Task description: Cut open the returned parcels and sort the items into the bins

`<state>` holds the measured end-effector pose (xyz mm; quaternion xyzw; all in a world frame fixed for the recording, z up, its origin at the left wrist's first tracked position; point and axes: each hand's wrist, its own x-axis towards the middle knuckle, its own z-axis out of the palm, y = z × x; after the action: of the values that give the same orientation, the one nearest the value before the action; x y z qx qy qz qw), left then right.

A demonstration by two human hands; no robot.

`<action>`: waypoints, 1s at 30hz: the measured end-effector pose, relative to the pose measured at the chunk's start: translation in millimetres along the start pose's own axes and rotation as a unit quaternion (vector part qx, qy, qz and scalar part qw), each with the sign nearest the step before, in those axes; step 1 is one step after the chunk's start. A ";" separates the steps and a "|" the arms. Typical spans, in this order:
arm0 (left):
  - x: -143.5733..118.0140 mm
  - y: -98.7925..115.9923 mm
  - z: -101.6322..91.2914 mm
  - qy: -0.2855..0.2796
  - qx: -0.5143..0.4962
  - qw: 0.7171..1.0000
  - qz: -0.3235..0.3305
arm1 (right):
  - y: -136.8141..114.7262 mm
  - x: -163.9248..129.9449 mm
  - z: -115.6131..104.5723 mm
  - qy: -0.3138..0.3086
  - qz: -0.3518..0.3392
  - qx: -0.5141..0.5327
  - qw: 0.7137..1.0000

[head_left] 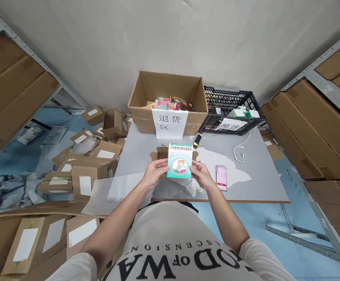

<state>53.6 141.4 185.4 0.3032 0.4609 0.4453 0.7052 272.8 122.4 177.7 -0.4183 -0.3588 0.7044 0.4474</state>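
Note:
A teal book (180,160) with a cartoon of children on its cover is held up between my two hands. My left hand (155,172) pinches its left edge, and my right hand (201,173) grips the right edge. Behind and below the book lies a small opened cardboard box (159,153), partly hidden by the book and my hands. Crumpled white paper (184,187) lies in front of it, under my hands.
A large carton (140,120) holding books and a black crate (247,102) with small boxes stand at the table's back. A yellow-black cutter (198,140), a phone (221,178) and a white cable (234,150) lie on the table (263,171). Several parcels (84,183) crowd the left; shelves flank both sides.

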 end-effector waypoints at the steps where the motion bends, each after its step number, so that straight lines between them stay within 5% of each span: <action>1: -0.8 0.8 0.4 -0.003 -0.002 1.000 -0.003 | 1.8 -0.4 0.8 0.006 -0.001 -0.001 1.000; 11: -3.5 0.5 -0.9 -0.042 -0.014 0.999 -0.019 | 5.7 -3.1 8.1 0.049 -0.011 0.028 0.998; 20: -4.8 -6.9 4.4 -0.024 0.011 1.000 0.000 | 14.8 -5.9 13.0 0.110 -0.033 0.026 0.993; 30: -4.0 -11.3 -1.2 -0.039 0.030 0.999 0.001 | 15.5 -6.3 12.8 0.103 -0.036 0.038 0.993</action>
<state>55.8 133.1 176.9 0.3415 0.4460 0.4196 0.7130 257.6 109.6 170.8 -0.4584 -0.2989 0.6541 0.5223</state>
